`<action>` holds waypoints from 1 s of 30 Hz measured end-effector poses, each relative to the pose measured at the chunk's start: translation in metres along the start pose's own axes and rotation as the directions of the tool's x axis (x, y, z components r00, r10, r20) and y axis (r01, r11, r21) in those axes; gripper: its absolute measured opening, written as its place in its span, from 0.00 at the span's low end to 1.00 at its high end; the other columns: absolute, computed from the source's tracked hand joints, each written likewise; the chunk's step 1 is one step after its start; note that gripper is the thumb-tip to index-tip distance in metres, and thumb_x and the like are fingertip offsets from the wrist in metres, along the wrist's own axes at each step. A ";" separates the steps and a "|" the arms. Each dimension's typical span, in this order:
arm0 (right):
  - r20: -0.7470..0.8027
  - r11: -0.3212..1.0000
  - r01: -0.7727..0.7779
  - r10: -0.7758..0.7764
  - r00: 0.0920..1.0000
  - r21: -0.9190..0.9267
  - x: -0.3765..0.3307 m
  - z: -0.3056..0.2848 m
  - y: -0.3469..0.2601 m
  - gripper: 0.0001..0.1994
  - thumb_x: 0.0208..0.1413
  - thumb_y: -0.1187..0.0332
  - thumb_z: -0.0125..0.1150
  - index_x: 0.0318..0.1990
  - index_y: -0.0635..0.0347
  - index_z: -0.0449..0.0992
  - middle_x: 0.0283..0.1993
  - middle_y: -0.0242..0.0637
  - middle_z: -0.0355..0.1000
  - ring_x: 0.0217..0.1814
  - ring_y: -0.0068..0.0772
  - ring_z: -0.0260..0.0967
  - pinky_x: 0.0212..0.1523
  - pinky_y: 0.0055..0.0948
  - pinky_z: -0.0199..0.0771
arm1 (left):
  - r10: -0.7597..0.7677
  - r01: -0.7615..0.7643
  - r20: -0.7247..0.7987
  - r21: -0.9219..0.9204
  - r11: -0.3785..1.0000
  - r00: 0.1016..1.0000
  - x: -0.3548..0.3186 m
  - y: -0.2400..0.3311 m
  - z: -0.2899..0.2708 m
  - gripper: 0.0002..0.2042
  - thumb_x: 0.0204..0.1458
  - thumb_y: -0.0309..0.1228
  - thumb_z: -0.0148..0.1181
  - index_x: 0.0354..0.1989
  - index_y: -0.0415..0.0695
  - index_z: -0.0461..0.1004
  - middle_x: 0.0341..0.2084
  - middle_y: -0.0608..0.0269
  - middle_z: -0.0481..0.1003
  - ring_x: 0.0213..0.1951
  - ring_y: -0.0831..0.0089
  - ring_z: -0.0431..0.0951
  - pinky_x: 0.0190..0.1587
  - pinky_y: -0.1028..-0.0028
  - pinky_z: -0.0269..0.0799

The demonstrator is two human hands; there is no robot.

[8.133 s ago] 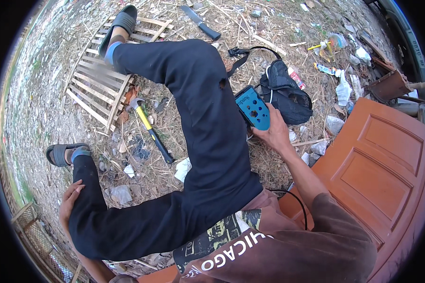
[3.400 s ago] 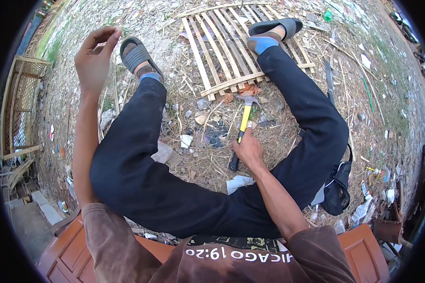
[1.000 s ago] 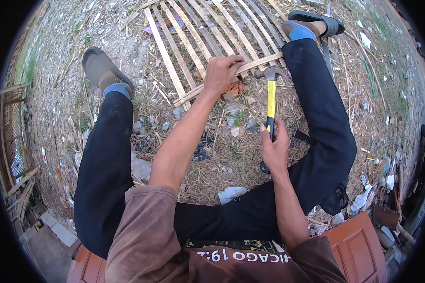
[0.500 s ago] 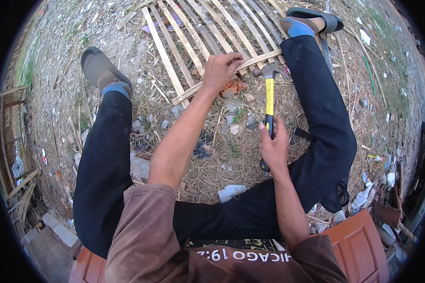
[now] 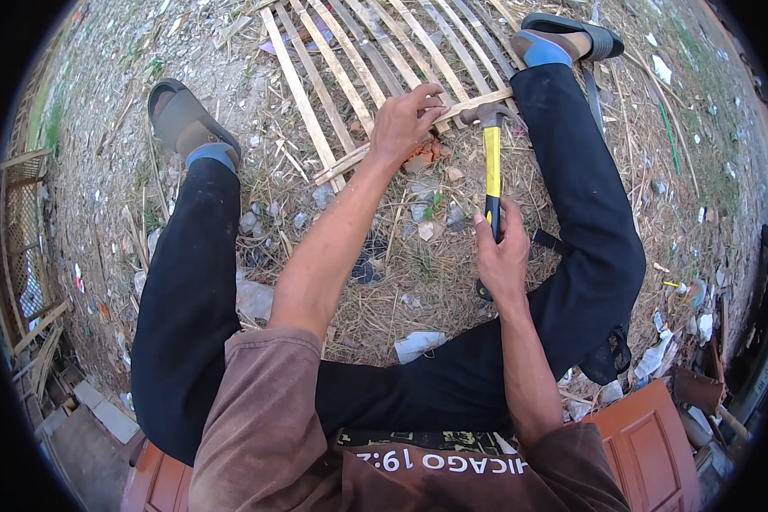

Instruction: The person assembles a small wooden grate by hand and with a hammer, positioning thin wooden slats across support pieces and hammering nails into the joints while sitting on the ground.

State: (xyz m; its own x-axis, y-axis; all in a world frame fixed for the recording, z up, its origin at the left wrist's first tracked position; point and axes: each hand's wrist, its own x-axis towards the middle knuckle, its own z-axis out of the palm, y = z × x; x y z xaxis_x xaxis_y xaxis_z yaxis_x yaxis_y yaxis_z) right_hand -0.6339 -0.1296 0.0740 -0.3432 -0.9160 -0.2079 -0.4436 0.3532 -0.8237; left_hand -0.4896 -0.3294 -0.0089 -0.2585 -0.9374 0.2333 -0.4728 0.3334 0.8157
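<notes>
My right hand [image 5: 503, 256] is wrapped round the black lower grip of a claw hammer [image 5: 492, 162] with a yellow handle. The hammer's metal head is at the right part of a wooden crossbar [image 5: 350, 162]; whether it touches the wood I cannot tell. This crossbar runs along the near end of a frame of thin wooden slats [image 5: 337, 64] lying on the ground. Over the middle of the crossbar my left hand [image 5: 405, 124] has its fingers curled in a pinch; anything between the fingertips is too small or hidden to make out.
Broken reddish brick [image 5: 427, 155] lies under the crossbar. My legs stretch out on both sides, the right sandal [image 5: 572, 38] beside the slats. Dry straw, stones and litter cover the ground. A reddish-brown panelled board [image 5: 648, 444] is beneath me, and a lattice panel [image 5: 26, 239] stands far left.
The hammer and my right hand have shifted slightly up and to the right, with the hammer head now at the crossbar. My left hand stays at the crossbar, its fingers a little changed.
</notes>
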 end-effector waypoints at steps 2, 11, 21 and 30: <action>-0.044 0.998 0.050 -0.052 0.998 -0.031 0.008 -0.001 -0.009 0.17 0.62 0.67 0.59 0.54 0.66 0.68 0.23 0.45 0.70 0.22 0.42 0.70 0.26 0.40 0.66 | -0.026 0.026 -0.013 0.002 1.000 1.000 -0.001 0.005 -0.002 0.19 0.53 0.32 0.68 0.53 0.47 0.74 0.32 0.60 0.84 0.33 0.66 0.85 0.35 0.69 0.78; 0.007 0.977 0.162 -0.163 0.987 -0.138 0.023 0.004 -0.012 0.18 0.64 0.68 0.56 0.58 0.65 0.67 0.28 0.54 0.73 0.27 0.56 0.75 0.29 0.45 0.69 | -0.026 0.025 0.016 0.071 0.997 1.000 -0.004 0.003 -0.003 0.24 0.53 0.33 0.67 0.58 0.48 0.68 0.35 0.60 0.84 0.33 0.61 0.84 0.36 0.66 0.78; 0.088 0.930 0.207 -0.189 0.978 -0.303 0.031 0.005 -0.015 0.20 0.65 0.69 0.55 0.61 0.68 0.66 0.28 0.56 0.73 0.28 0.55 0.76 0.29 0.44 0.71 | -0.103 0.102 0.018 0.045 0.994 0.995 -0.004 0.006 -0.002 0.24 0.52 0.34 0.67 0.57 0.48 0.67 0.34 0.63 0.84 0.36 0.55 0.83 0.40 0.61 0.78; -0.015 0.946 0.270 -0.277 0.961 -0.178 0.031 0.003 -0.015 0.19 0.65 0.69 0.54 0.61 0.66 0.66 0.28 0.53 0.74 0.27 0.53 0.75 0.29 0.43 0.71 | -0.036 0.036 0.002 0.073 0.997 0.999 -0.003 0.000 0.001 0.24 0.52 0.35 0.69 0.56 0.45 0.68 0.33 0.60 0.84 0.32 0.65 0.84 0.36 0.68 0.78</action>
State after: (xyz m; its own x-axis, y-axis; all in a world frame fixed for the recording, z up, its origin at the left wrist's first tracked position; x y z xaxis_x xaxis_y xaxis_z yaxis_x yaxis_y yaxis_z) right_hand -0.6353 -0.1640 0.0776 -0.2190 -0.9751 0.0361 -0.6596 0.1207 -0.7419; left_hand -0.4898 -0.3266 -0.0098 -0.2430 -0.9486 0.2026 -0.5422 0.3060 0.7825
